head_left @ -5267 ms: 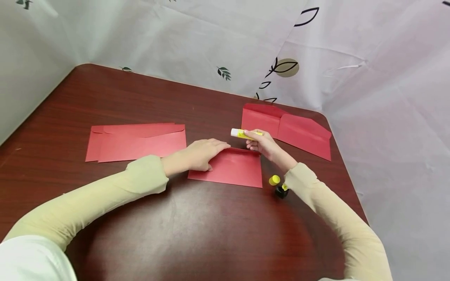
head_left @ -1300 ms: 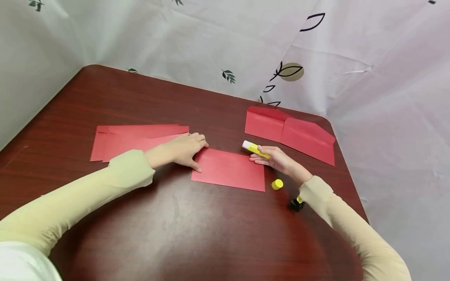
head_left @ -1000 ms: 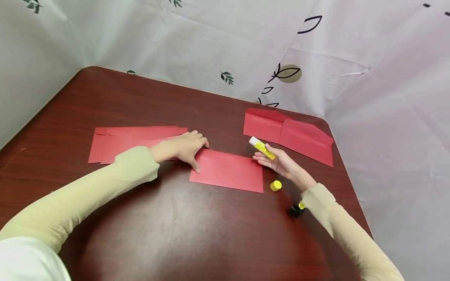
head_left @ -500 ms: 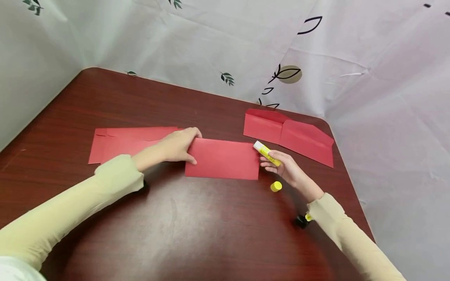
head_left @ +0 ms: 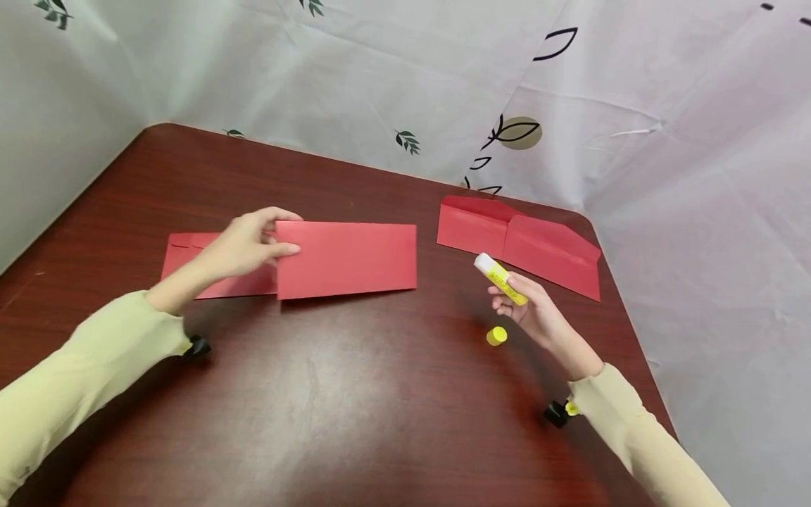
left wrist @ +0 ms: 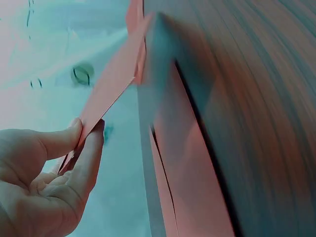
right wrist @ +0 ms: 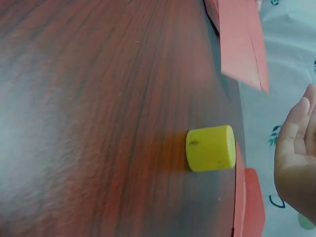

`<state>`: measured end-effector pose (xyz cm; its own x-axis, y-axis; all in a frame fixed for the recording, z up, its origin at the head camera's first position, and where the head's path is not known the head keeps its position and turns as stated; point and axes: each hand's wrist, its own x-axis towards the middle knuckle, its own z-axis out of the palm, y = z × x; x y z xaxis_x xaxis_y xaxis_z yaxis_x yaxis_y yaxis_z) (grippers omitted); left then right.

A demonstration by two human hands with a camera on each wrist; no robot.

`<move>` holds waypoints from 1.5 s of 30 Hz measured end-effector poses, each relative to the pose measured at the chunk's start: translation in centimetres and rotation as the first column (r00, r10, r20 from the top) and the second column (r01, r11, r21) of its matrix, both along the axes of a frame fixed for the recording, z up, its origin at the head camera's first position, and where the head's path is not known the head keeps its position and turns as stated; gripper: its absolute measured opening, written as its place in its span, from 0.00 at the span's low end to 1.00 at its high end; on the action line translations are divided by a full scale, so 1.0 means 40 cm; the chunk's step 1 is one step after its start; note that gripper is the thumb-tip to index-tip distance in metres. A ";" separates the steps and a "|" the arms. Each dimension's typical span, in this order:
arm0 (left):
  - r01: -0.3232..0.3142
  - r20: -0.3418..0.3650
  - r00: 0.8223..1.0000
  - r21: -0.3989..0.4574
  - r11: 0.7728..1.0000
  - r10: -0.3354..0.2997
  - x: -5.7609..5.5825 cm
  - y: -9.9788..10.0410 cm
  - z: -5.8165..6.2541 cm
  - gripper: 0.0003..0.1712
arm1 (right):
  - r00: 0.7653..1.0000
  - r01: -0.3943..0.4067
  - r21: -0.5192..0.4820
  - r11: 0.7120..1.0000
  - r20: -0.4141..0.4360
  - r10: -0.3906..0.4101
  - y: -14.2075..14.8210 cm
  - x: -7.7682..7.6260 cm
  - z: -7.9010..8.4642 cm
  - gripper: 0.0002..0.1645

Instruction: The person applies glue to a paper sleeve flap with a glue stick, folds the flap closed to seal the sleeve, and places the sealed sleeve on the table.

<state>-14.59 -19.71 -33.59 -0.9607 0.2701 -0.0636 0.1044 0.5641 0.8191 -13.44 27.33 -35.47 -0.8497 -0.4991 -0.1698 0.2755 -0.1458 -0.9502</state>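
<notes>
My left hand [head_left: 243,243] pinches the left end of a red envelope [head_left: 351,259] between thumb and fingers. In the left wrist view that envelope [left wrist: 111,81] is tilted and raised off the table. Below and behind it lie more red envelopes [head_left: 218,285], partly covered by the hand and the held one. My right hand [head_left: 532,310] grips a yellow glue stick [head_left: 503,280], its white end uncapped and pointing up to the left. Only part of the right hand [right wrist: 296,153] shows in the right wrist view, without the glue stick. The yellow cap [head_left: 497,336] stands on the table beneath it.
Two red envelopes with raised flaps [head_left: 551,253] lie at the back right of the brown wooden table [head_left: 355,422]. A pale patterned curtain [head_left: 355,84] hangs behind the table and along its sides. Small black devices sit at both wrists.
My left hand has picked up the envelope from the middle and carried it left, over the other envelopes. The right hand with the glue stick has drawn back to the right.
</notes>
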 end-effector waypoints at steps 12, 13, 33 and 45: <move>-0.103 -0.006 0.994 -0.232 0.967 0.105 0.003 -0.219 -0.066 0.32 | 0.987 -0.138 0.058 0.989 -0.073 0.142 0.046 0.043 -0.026 0.20; -0.100 -0.010 0.995 -0.258 0.961 0.101 0.004 -0.226 -0.069 0.31 | 0.988 -0.131 0.052 0.990 -0.080 0.134 0.048 0.046 -0.025 0.20; -0.222 -0.156 0.974 -0.534 0.816 0.162 0.021 -0.159 -0.048 0.26 | 0.986 -0.056 0.088 0.995 -0.149 0.069 0.070 0.102 -0.024 0.17; -0.159 -0.225 0.972 -0.389 0.908 0.074 -0.067 0.075 0.010 0.27 | 0.984 0.118 0.177 0.977 -0.154 -0.091 0.062 0.114 -0.016 0.09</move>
<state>-17.26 -16.72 -33.20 -0.9875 0.1482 0.0544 0.1558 0.8581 0.4892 -8.86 29.81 -36.10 -0.9177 -0.3779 -0.1222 0.1259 0.0151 -0.9919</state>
